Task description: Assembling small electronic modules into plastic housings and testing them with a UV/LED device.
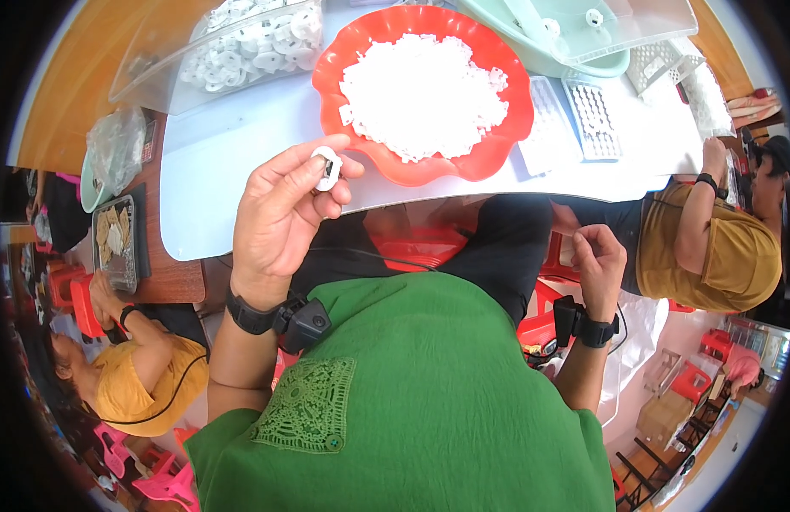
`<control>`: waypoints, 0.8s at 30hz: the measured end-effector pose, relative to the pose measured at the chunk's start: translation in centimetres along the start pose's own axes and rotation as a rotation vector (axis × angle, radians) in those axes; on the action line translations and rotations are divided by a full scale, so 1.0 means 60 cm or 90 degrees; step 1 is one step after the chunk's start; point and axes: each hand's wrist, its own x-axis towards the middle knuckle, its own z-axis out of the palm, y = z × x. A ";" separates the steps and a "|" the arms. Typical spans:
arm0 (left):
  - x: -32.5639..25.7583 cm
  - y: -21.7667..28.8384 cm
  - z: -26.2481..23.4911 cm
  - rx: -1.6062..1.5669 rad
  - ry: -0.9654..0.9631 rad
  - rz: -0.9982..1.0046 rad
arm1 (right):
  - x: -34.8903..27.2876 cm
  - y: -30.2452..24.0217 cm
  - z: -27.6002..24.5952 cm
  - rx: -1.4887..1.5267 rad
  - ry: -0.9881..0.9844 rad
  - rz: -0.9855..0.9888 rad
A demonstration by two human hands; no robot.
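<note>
My left hand (279, 200) is raised at the table's front edge, left of the red bowl. Its thumb and fingers pinch a small white round plastic part (328, 169) with a dark slot in its middle. My right hand (600, 263) is lower and off to the right, away from the table top, with its fingers curled in. Whether anything small sits between those fingertips I cannot make out. In front of me the scalloped red bowl (516, 128) holds a heap of small white pieces (420, 94), too bright to tell apart.
A clear bin (147, 81) of white round parts stands at the back left. A pale green basin (612, 64) sits back right, near a tray of small parts (594, 119). Co-workers in yellow sit at left (147, 375) and right (736, 247). Black straps circle my wrists.
</note>
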 end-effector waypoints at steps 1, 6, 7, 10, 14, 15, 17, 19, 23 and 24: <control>0.000 0.000 0.001 0.017 0.008 0.001 | 0.001 0.002 -0.001 -0.019 0.002 -0.010; -0.005 0.001 0.002 0.007 -0.001 0.012 | -0.001 0.010 0.003 -0.019 0.009 -0.036; -0.007 0.001 0.002 0.002 -0.005 0.016 | -0.005 0.001 0.008 -0.008 -0.004 -0.018; -0.011 -0.002 -0.002 -0.030 -0.029 0.019 | 0.001 0.005 0.013 -0.039 -0.080 -0.042; -0.025 -0.010 0.002 -0.024 -0.061 0.025 | 0.035 0.003 0.028 -0.197 -0.266 -0.130; -0.030 -0.009 0.004 -0.003 -0.053 0.019 | 0.049 0.011 0.035 -0.244 -0.335 -0.190; -0.041 -0.009 0.005 0.018 -0.047 0.016 | 0.079 0.033 0.054 -0.298 -0.397 -0.216; -0.052 -0.008 0.001 0.009 -0.051 0.023 | 0.110 0.063 0.082 -0.351 -0.459 -0.245; -0.078 -0.005 -0.008 0.005 -0.043 0.019 | 0.171 0.141 0.153 -0.706 -0.582 -0.360; -0.085 -0.005 -0.010 0.009 -0.038 0.017 | 0.187 0.160 0.174 -0.874 -0.630 -0.357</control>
